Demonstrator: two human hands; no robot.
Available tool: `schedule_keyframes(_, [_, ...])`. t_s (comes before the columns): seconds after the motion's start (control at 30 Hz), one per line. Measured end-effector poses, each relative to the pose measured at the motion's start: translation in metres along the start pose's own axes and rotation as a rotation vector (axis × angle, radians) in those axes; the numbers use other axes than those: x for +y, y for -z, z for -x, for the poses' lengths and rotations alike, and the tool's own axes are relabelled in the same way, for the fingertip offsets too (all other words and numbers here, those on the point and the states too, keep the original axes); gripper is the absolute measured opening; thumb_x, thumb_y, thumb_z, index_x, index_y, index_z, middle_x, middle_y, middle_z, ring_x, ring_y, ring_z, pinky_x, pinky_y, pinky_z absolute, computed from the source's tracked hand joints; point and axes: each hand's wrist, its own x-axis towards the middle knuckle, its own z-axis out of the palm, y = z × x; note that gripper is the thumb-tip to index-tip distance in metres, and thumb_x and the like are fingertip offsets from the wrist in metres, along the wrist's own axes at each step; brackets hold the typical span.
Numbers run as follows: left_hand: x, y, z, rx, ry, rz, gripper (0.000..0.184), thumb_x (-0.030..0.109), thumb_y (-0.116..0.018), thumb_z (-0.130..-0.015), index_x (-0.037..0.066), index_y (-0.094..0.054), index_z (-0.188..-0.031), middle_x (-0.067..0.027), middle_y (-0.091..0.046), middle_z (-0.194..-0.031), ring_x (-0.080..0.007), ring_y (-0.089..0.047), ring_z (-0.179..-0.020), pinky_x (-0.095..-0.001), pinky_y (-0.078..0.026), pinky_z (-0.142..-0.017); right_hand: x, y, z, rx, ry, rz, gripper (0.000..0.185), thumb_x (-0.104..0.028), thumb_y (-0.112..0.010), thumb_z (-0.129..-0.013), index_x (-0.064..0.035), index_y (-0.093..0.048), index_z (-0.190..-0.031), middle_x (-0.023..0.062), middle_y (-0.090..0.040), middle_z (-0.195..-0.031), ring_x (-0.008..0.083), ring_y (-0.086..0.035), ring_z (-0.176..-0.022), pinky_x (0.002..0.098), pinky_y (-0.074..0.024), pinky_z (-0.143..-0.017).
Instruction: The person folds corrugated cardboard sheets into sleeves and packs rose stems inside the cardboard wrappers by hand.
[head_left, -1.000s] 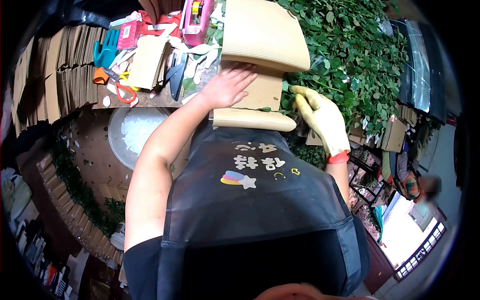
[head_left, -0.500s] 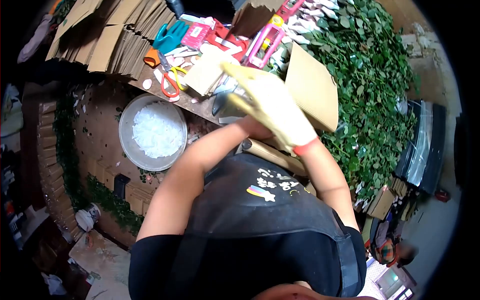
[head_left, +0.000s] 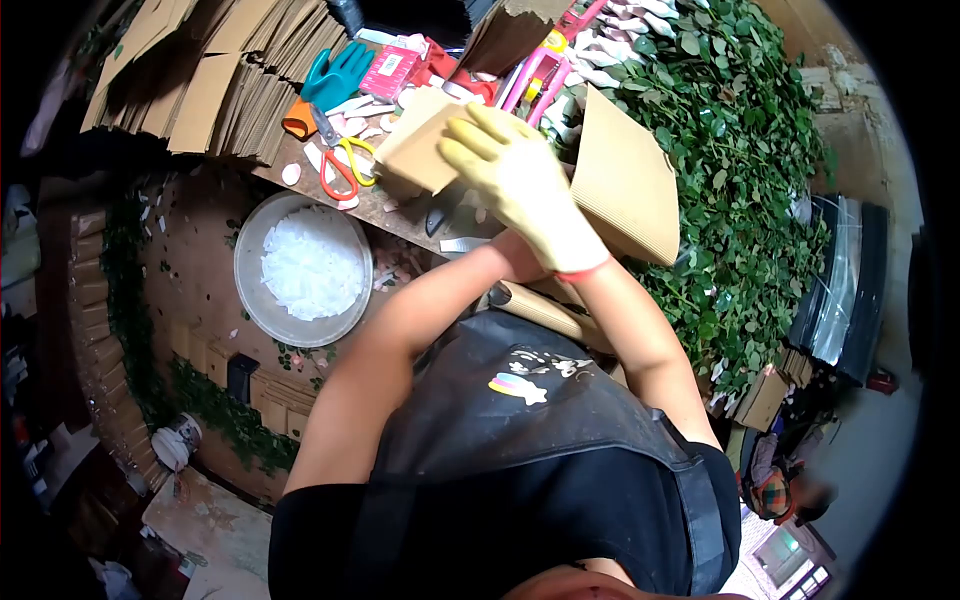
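My right hand point(head_left: 515, 175), in a pale yellow glove with a red cuff, reaches over the bench with its fingers stretched out. Its fingertips overlap the right side of a folded cardboard piece point(head_left: 415, 145); whether they press on it, I cannot tell. My bare left hand point(head_left: 520, 258) lies beneath the gloved wrist, its fingers hidden. Scissors with red and yellow handles point(head_left: 347, 170) rest left of the cardboard. A dark blade-like tool point(head_left: 435, 218) lies near the bench edge. Right of the glove stands a larger folded cardboard sheet point(head_left: 625, 180).
Leafy stems point(head_left: 740, 150) with wrapped heads heap up on the right. Cardboard stacks point(head_left: 230, 100) stand back left, near a teal glove point(head_left: 338, 75) and a pink tape dispenser point(head_left: 540, 85). A tub point(head_left: 250, 300) of white pieces sits below the bench's left side.
My gloved right hand, blurred before, has shifted slightly left and its fingers now point up over the cardboard piece. That cardboard has tilted and shifted. My left hand stays mostly hidden.
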Motion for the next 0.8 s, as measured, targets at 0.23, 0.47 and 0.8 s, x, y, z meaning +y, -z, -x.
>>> schedule_keyframes(0.23, [-0.011, -0.002, -0.007, -0.131, -0.088, 0.388, 0.050, 0.034, -0.061, -0.101, 0.009, -0.054, -0.144, -0.0166, -0.056, -0.145, -0.0309, -0.055, -0.135, -0.0444, -0.045, -0.114, -0.026, 0.079, 0.142, -0.239, -0.995, -0.776, 0.037, -0.020, -0.074, -0.095, -0.0036, -0.069, -0.129, 0.0130, -0.075, -0.110, 0.0259, -0.071, -0.100, 0.0348, -0.0550, -0.091])
schedule_keyframes(0.47, [-0.031, -0.009, 0.000, -0.006, -0.290, -0.462, 0.062, 0.045, -0.066, -0.090, 0.009, -0.061, -0.140, -0.0173, -0.060, -0.142, -0.0354, -0.055, -0.131, -0.0452, -0.044, -0.112, -0.004, 0.069, 0.197, -0.315, -1.636, -1.183, 0.026, -0.033, -0.069, -0.104, -0.0091, -0.063, -0.094, -0.0021, -0.067, -0.075, 0.0059, -0.062, -0.061, 0.0209, -0.0441, -0.053])
schedule_keyframes(0.8, [-0.037, 0.035, 0.044, 0.294, -0.311, -0.601, 0.039, 0.018, -0.068, -0.092, 0.002, -0.066, -0.127, -0.0209, -0.065, -0.132, -0.0377, -0.061, -0.125, -0.0550, -0.042, -0.113, 0.002, 0.051, 0.191, -0.591, -1.474, -0.712, 0.043, -0.044, -0.061, -0.104, -0.0024, -0.072, -0.095, 0.0096, -0.073, -0.071, 0.0172, -0.069, -0.059, 0.0341, -0.0563, -0.060])
